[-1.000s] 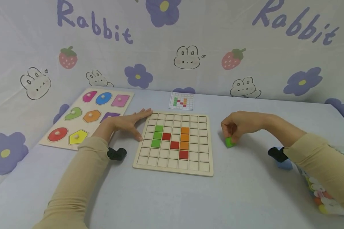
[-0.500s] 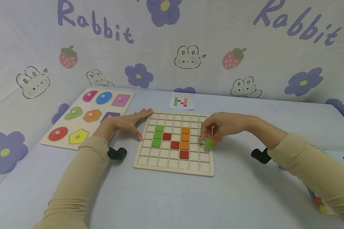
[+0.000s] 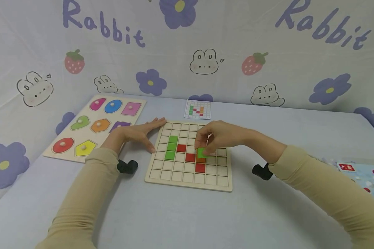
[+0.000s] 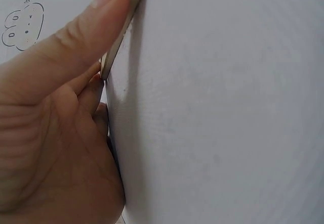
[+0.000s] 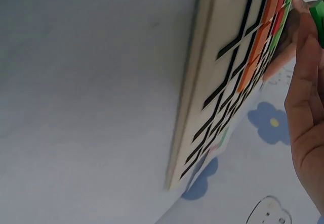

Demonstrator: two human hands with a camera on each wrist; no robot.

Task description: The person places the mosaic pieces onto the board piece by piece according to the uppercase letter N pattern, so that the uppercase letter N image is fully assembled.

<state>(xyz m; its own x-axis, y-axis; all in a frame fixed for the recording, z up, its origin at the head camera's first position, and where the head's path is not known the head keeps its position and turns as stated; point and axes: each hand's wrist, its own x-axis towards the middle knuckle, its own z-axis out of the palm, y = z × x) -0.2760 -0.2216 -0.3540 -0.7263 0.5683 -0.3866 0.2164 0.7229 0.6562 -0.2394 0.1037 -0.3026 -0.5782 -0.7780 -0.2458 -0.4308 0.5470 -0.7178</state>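
Note:
A wooden grid board lies mid-table. A column of green blocks sits in its left part, red blocks run diagonally, and orange blocks are partly hidden under my right hand. With thumb and fingertips, my right hand pinches a green block above the orange column; the right wrist view shows this block raised over the board. My left hand is spread beside the board's left edge, its thumb and a fingertip touching the rim.
Behind the board lies a small pattern card printed with green, red and orange squares. To the left is a shape puzzle board with colourful knobbed pieces. A light blue printed box sits at the right edge, partly behind my right sleeve.
My right hand has carried the green block leftward from the bare table right of the board to over the orange column. The left hand stays at the board's edge.

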